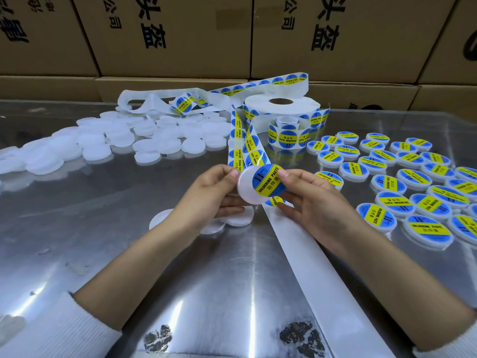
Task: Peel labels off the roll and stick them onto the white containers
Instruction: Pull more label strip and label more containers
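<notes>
My left hand [206,195] grips a round white container [246,188] by its left edge, raised above the table. A blue and yellow label [267,180] lies partly on its face, overhanging to the right. My right hand [304,196] pinches that label's right edge with thumb on top. The label strip [245,146] runs from the big white roll [281,104] down to my hands. Bare backing paper [309,254] trails toward me. A few plain containers [240,219] lie under my left hand.
A heap of unlabelled white containers [116,140] covers the left of the shiny metal table [129,254]. Several labelled containers [413,182] lie in rows on the right. A small label coil [285,134] stands by the roll. Cardboard boxes [180,34] wall the back.
</notes>
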